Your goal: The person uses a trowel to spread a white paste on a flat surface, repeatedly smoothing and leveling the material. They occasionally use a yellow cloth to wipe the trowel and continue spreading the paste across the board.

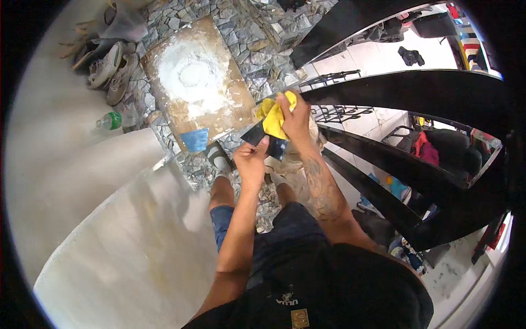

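Note:
My left hand [251,163] grips the near left edge of a flat, dark rectangular piece [275,147], its thumb lying on top. In my right hand [296,119] is a bunched yellow cloth [274,123], which rests against the upper face of that piece. The fingers of my right hand are closed round the cloth, and the piece's far right part is hidden behind it. Just beyond my hands, to the left, a brown board [240,101] lies on the floor. White powder [192,71] is spread over it in a ring-like heap. On its near edge lies a blue sheet [195,140].
Several shoes [107,66] and a green-labelled plastic bottle [109,120] are at the left. Long black slats [405,90] run along my right, close to my right arm. A pale curved wall [137,236] stands at my left. The floor [263,71] is broken-stone mosaic.

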### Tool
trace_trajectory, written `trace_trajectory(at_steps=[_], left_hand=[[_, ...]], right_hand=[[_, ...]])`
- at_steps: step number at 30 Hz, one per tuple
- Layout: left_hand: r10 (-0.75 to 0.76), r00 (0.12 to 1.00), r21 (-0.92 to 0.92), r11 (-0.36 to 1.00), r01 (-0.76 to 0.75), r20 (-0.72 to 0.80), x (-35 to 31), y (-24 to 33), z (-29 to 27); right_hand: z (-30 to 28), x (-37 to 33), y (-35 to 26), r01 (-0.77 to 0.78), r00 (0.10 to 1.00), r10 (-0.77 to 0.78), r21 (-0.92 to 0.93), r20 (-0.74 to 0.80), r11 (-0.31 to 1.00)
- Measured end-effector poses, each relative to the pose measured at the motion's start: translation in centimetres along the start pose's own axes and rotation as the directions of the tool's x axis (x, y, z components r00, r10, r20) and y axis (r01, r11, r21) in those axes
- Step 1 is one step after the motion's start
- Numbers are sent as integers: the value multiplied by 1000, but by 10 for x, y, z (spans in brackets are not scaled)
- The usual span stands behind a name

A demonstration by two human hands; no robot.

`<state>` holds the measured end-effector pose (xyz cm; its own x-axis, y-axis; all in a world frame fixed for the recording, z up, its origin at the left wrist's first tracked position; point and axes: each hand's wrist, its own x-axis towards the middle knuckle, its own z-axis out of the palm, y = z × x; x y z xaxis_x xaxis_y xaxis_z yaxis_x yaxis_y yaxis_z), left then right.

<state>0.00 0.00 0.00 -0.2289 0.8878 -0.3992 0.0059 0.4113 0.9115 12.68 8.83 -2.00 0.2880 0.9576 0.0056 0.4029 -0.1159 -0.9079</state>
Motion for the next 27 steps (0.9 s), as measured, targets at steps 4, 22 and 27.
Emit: trace_trajectory(at_steps=[4,22,27], left_hand=[[-319,946,-495,832,249,-61,5,11,-9],[-304,948,-375,893,248,-95,22,-2,-41],[-348,898,-467,862,195,-269,32,-69,-87]], right_hand=[[-34,15,17,-454,885,389,653,254,606],[-5,-6,-1,182,957,-210,152,200,971],[-11,69,28,235,948,-274,-224,-160,946]])
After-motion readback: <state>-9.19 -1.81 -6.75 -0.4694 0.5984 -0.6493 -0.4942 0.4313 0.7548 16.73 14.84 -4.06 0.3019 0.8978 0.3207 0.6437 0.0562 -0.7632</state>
